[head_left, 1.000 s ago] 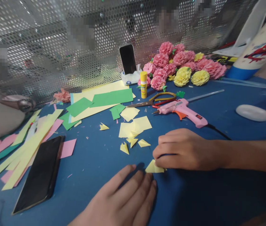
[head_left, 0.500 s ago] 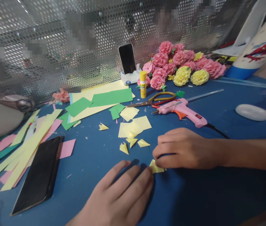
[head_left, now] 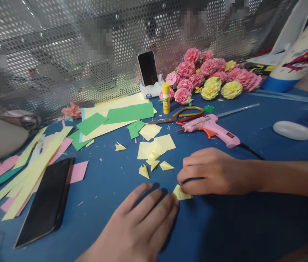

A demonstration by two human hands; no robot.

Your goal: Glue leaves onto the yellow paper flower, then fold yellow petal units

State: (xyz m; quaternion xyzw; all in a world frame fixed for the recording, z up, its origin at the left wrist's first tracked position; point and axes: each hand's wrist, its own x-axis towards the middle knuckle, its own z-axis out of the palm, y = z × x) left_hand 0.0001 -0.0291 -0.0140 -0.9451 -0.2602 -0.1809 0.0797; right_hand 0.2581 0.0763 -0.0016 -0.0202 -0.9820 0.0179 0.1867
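Note:
A small yellow paper piece [head_left: 181, 193], with faint crease lines, lies on the blue table between my hands. My right hand [head_left: 211, 173] comes in from the right with fingers curled and its tips closed on the paper's upper right part. From below, my left hand [head_left: 140, 218] reaches up; its fingertips nearest the paper grip the left corner, while its other fingers stretch over the table. The left thumb is mostly hidden. Just beyond lie several folded yellow paper pieces [head_left: 143, 171] and flat yellow paper squares [head_left: 167, 142].
A pink glue gun [head_left: 214, 129], scissors [head_left: 188, 112] and a glue stick [head_left: 166, 98] lie or stand behind. Pink and yellow paper flowers [head_left: 194, 72] fill the back. At left are a phone [head_left: 44, 203] and paper strips [head_left: 38, 171]; a white oval object [head_left: 292, 130] sits right.
Both hands keep nearly the same place on the yellow paper piece. The whole view has shifted very slightly; the other things on the table stay put.

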